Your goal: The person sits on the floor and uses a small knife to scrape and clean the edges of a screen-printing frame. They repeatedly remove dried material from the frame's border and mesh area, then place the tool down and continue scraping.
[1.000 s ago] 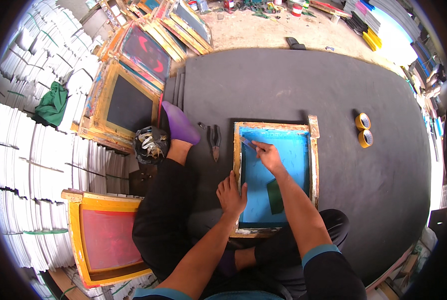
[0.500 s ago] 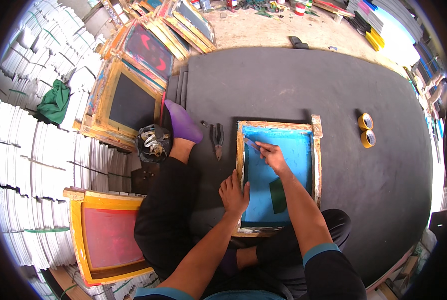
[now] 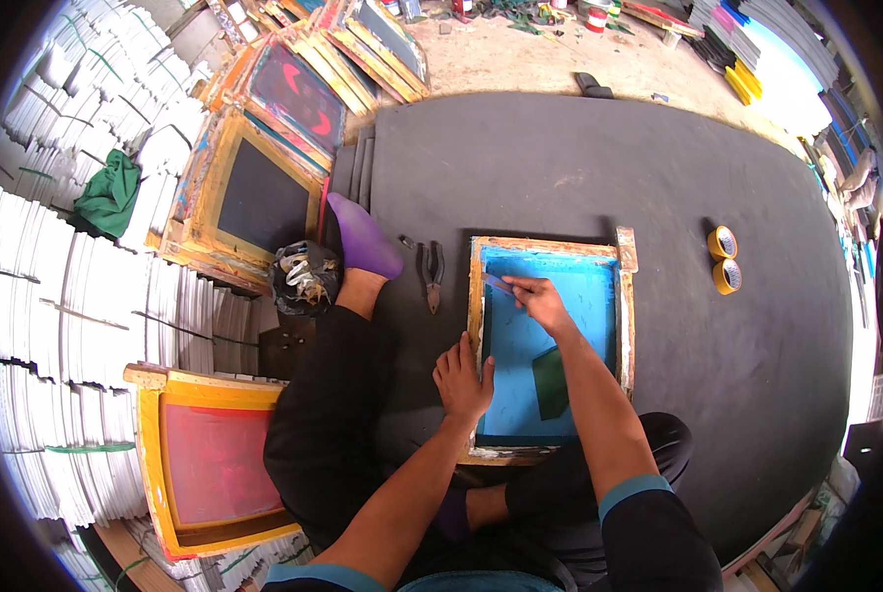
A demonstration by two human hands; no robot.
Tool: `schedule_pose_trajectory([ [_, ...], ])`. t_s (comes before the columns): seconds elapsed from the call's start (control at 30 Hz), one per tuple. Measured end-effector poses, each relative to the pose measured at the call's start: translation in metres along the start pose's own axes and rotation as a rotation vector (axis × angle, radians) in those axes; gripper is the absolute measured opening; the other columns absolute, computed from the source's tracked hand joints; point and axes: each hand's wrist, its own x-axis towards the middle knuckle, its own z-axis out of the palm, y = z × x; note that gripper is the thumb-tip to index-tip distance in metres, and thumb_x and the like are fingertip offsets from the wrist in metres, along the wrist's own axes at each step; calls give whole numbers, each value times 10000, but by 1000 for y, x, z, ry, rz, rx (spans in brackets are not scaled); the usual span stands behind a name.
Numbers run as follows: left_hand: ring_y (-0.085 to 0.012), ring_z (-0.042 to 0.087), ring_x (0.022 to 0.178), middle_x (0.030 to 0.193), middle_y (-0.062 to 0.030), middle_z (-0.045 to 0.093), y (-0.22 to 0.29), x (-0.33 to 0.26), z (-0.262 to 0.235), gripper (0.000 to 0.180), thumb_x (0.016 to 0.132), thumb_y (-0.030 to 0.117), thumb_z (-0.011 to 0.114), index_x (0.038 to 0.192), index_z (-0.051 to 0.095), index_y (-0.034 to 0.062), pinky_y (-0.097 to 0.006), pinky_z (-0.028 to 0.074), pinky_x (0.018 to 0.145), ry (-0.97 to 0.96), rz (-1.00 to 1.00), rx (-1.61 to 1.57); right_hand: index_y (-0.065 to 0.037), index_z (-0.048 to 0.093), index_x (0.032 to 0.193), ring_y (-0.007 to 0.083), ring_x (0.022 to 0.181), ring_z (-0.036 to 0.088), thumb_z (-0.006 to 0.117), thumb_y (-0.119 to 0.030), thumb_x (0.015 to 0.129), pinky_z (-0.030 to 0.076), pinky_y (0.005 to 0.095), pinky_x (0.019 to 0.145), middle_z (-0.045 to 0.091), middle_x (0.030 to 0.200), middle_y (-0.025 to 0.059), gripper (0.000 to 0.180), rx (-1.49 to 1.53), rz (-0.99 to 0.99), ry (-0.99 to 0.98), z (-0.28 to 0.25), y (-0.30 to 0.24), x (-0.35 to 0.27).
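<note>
A wooden-framed printing screen (image 3: 627,340) with blue mesh lies on the black mat in front of my crossed legs. My right hand (image 3: 537,299) is closed on a small, flat bluish scraper (image 3: 499,284), whose end meets the screen's upper left inner edge. Its exact kind is hard to make out. Against the left rail of the frame rests my left hand (image 3: 464,383), fingers stretched out and thumb apart, holding nothing. A dark green angular patch (image 3: 551,385) shows on the blue mesh, partly beside my right forearm.
Left of the screen are pliers (image 3: 430,278) and a black bag of scraps (image 3: 306,280). Two yellow tape rolls (image 3: 725,259) sit at right. More framed screens (image 3: 271,202) lean at upper left; a red-mesh screen (image 3: 219,464) lies beside stacked white bundles (image 3: 91,316). The mat (image 3: 599,158) extends around.
The scraper has shifted very slightly along the screen's left inner edge with my right hand. My left hand stays on the frame.
</note>
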Motion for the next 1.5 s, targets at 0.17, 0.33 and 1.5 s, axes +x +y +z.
schedule_pose_trajectory([
  [0.17,-365,480,1270,1354,-159,546,-3,-1,-1,702,972,389,641,1541,414,46,-525,367,1059,13,4,-6,-114,727,1317,92,674,518,591,-124,1016,454,264,614,617,757,4,330,-70,42,9,4,-10,-3],
  [0.33,-369,488,1260,1348,-163,551,0,-1,-1,712,961,390,651,1539,417,46,-526,370,1059,23,17,-12,-108,726,1318,85,631,477,586,-129,1023,427,250,563,605,754,6,327,-83,32,11,3,-5,0],
  [1.5,-367,483,1281,1379,-168,537,-1,-1,1,715,982,407,620,1554,384,50,-525,371,1073,-2,-1,64,-95,713,1319,98,517,464,584,-121,989,371,279,437,620,727,37,356,334,444,-37,11,-31,-1],
])
